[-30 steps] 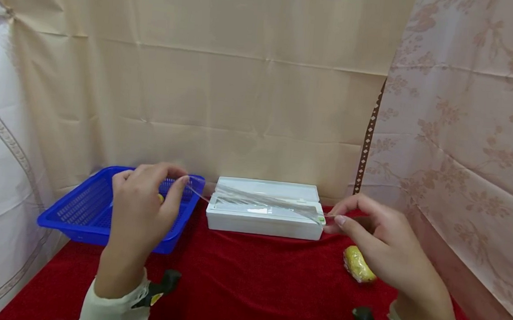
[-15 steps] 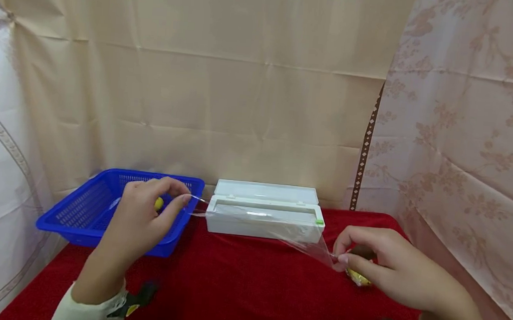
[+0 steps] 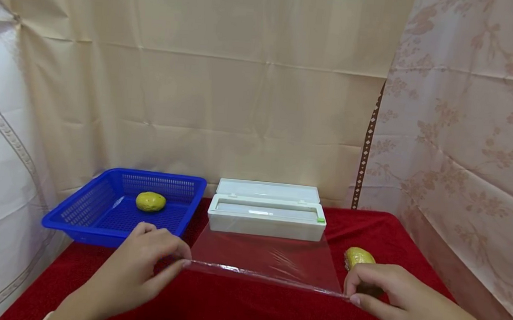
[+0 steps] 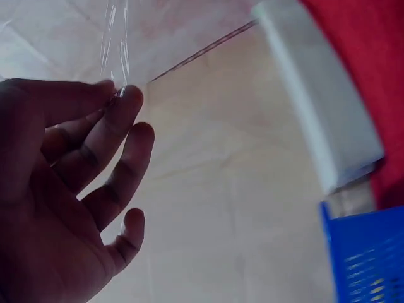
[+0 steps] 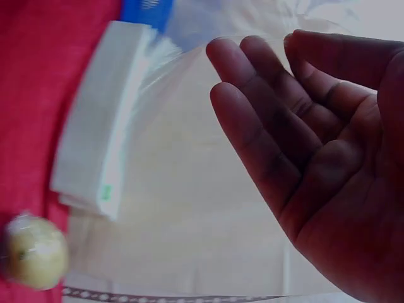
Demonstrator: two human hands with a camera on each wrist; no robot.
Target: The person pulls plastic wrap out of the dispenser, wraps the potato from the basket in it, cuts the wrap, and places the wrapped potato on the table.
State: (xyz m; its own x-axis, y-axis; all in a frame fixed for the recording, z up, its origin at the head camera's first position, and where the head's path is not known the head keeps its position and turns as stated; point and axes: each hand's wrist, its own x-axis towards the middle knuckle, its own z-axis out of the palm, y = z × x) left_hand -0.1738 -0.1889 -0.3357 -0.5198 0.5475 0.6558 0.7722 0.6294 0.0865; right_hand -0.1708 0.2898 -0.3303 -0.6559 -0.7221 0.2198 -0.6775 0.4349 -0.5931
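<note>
A clear sheet of plastic wrap (image 3: 271, 261) stretches from the white wrap dispenser (image 3: 267, 226) towards the front of the table. Its left front corner is pinched between thumb and forefinger of my left hand (image 3: 146, 262); in the left wrist view the wrap (image 4: 115, 44) runs off from the fingertips. My right hand (image 3: 401, 302) pinches the right front corner. The front edge is taut between both hands, slightly lower at the right. Behind my right hand lies a yellow fruit (image 3: 358, 257), mango-like and wrapped in film, partly hidden by the fingers.
At the left stands a blue plastic basket (image 3: 75, 221) with another yellow fruit (image 3: 150, 202) in it. The dispenser's lid (image 3: 268, 190) stands raised at the back. A red cloth (image 3: 244, 315) covers the table; curtains (image 3: 262, 90) hang behind and at both sides.
Both hands have come down and towards me from above the dispenser, drawing out the plastic wrap. The sheet is now longer and spread wider, and the basket's fruit has come fully into sight.
</note>
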